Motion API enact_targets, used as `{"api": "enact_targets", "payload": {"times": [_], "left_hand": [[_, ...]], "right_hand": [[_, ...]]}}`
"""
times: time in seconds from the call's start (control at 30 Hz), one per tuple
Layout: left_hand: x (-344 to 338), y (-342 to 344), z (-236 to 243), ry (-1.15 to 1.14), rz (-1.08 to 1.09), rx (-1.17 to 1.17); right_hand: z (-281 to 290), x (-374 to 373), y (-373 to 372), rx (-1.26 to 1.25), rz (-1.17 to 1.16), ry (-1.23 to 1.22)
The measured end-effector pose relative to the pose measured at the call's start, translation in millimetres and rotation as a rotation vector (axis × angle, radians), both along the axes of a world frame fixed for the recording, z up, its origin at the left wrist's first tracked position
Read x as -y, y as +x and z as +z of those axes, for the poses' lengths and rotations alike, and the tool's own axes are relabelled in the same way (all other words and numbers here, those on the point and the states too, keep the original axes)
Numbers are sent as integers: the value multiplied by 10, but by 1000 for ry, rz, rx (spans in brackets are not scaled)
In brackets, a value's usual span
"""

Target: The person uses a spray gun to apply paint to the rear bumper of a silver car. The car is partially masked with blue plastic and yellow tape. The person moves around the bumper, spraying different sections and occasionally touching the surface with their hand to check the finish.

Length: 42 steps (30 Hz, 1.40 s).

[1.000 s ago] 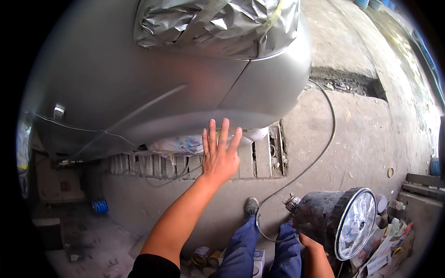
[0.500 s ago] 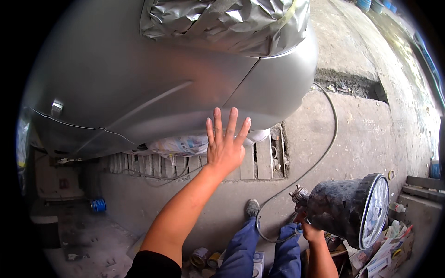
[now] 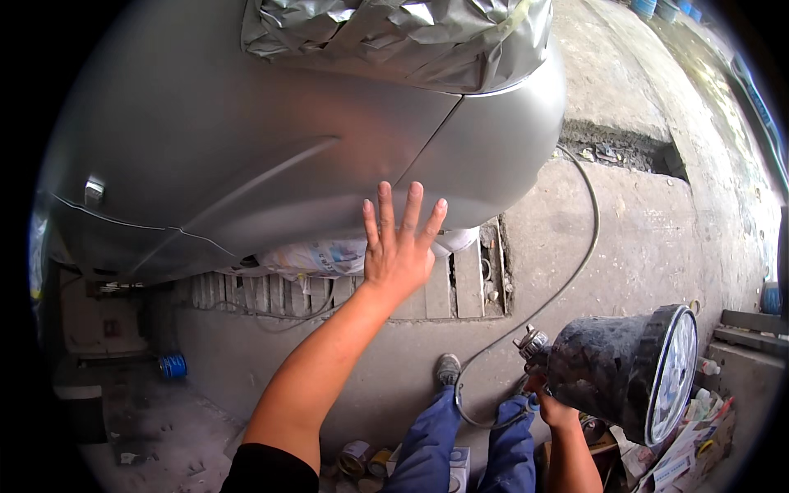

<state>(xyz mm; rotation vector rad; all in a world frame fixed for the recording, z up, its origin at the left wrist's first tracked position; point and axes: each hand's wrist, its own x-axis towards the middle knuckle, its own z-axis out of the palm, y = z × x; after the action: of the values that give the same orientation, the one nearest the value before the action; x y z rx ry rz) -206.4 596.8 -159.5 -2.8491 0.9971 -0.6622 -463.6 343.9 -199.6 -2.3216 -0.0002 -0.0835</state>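
Observation:
A silver car body [image 3: 271, 123] fills the upper left, its panel seam running down near my fingertips. My left hand [image 3: 400, 255] is stretched out in front of its lower edge, fingers spread and holding nothing; whether it touches the panel I cannot tell. Low on the right, my right hand [image 3: 552, 404] grips a paint spray gun [image 3: 532, 343], its handle partly hidden by the fingers. A large, dark, paint-stained cup [image 3: 608, 370] with a clear-looking lid sits on the gun, tilted toward the right. An air hose [image 3: 588, 246] loops from the gun across the floor.
Crumpled silver masking sheet [image 3: 394, 41] covers the car's top part. Printed masking paper [image 3: 320, 256] shows beneath the body, above a slatted floor grate [image 3: 427, 300]. A blue can [image 3: 173, 366] lies at the left. Cans [image 3: 355, 458] and papers [image 3: 678, 460] are near my legs.
My left hand has risen slightly in view with fingers still spread. The spray gun and its cup have shifted a little to the right. The car appears slightly higher and farther left.

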Motion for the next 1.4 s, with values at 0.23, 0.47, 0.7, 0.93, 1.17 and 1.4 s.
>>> {"api": "enact_targets", "payload": {"times": [0.23, 0.47, 0.7, 0.93, 1.17, 1.4], "left_hand": [[-9, 55, -105, 56, -6, -13], [18, 23, -45, 37, 7, 1], [-4, -102, -184, 99, -172, -98], [19, 70, -157, 67, 5, 16], [-3, -14, -104, 11, -43, 41], [-70, -127, -380, 175, -235, -71]], "right_hand": [[-136, 8, -78, -34, 19, -37], [-144, 1, -93, -93, 38, -4], [-121, -9, -106, -120, 26, 71], [-122, -4, -149, -131, 15, 102], [-128, -17, -188, -136, -7, 132], [-126, -48, -202, -134, -6, 158]]}}
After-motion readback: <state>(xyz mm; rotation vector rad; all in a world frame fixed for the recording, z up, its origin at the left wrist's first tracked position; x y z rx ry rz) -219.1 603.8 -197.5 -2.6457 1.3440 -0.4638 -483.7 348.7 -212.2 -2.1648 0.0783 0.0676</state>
